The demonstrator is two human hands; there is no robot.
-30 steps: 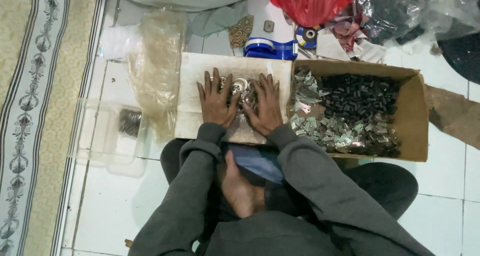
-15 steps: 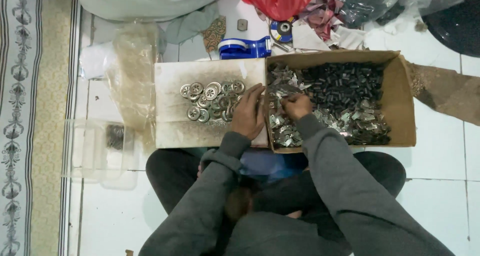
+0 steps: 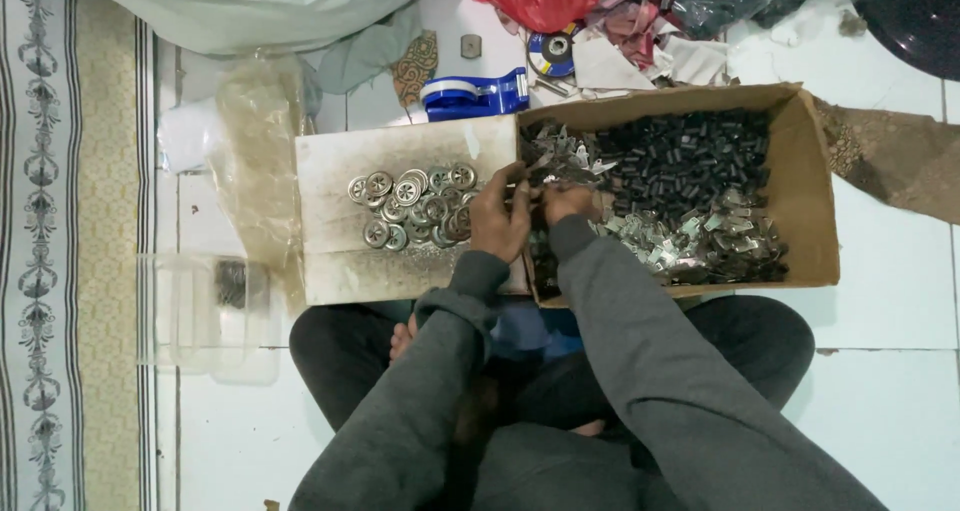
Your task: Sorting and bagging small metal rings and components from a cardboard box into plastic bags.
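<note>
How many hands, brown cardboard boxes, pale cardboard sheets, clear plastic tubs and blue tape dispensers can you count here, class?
Hands: 2 (left hand, right hand)
Brown cardboard box: 1
Pale cardboard sheet: 1
Clear plastic tub: 1
Blue tape dispenser: 1
Total: 6

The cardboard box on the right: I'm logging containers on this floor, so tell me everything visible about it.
The cardboard box is brown, shallow and open-topped, lying flat on the white tiled floor. It holds small black pieces toward the back and shiny metal clips toward the front. Its left wall abuts a pale board. The left hand and right hand meet over its left end.
</note>
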